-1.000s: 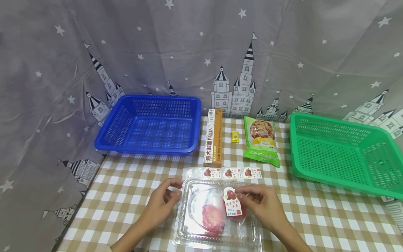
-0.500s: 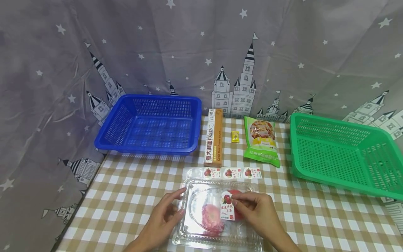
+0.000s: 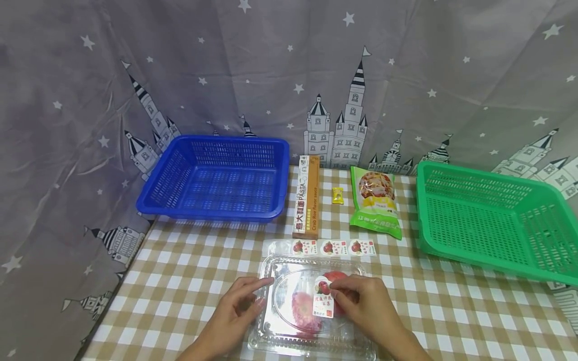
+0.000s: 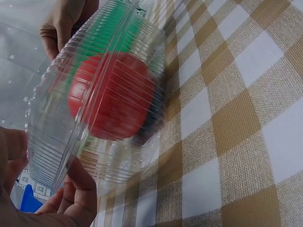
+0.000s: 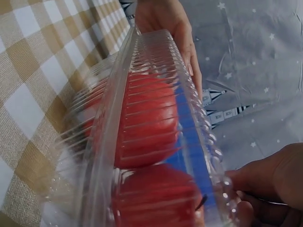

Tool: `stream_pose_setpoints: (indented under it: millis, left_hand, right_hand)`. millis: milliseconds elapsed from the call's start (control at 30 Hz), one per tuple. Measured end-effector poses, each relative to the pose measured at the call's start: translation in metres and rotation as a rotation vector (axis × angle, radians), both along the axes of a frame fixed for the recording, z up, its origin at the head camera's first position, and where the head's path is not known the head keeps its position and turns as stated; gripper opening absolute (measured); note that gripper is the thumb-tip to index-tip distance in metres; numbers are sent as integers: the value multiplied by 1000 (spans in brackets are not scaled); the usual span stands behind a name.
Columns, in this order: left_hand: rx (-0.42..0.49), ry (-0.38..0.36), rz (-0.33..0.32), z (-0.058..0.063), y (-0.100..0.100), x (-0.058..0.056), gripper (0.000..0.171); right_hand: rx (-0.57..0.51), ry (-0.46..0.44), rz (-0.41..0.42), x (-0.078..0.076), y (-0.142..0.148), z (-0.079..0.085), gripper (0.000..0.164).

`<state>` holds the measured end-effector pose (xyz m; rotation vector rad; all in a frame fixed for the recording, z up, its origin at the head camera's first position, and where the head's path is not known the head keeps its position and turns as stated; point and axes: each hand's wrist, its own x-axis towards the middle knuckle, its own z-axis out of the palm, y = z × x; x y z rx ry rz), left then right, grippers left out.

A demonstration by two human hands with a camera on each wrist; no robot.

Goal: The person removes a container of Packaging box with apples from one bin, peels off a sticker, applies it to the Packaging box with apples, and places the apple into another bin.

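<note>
A clear plastic clamshell box lies closed on the checked cloth, with red apples showing through it. My right hand pinches an apple label by its upper right edge, low over the lid and overlapping the apples in the head view. My left hand is at the box's left side. Its index finger reaches onto the lid's edge while the thumb touches the side, as the left wrist view shows close up. In the right wrist view the label is hidden.
Behind the box lies a strip with several apple labels. Farther back are a blue basket, a pasta box, a small yellow packet, a green-and-yellow food bag and a green basket. A printed curtain hangs behind.
My right hand has carried the label a little left and down over the lid. My left hand has moved in from beside the box until its fingers rest on the left edge.
</note>
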<state>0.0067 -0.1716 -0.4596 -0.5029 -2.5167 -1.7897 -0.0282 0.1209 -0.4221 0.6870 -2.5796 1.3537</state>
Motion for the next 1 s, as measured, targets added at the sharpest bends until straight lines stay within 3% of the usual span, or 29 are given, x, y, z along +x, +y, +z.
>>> stream_pose_setpoints:
  millis: [200,500,667,833,1000]
  left_hand:
    - [10,-6,-11,0,0,-1,39]
    - [-8,-76,14,2,-1,-1,37]
    - [-8,-118,20,2,-2,-2,36]
    - [-2,-123,15,1,-2,-2,37]
    - [15,-114,9,3,-1,-2,37]
  right_hand:
    - [92,27,3,0,-2,2,21]
    - [248,19,-9,0,-6,5,20]
    - [316,67,-13,-1,-10,3,21]
    - [351,126,-8,-1,-12,2,21]
    - [446,105,29,1,-10,6,23]
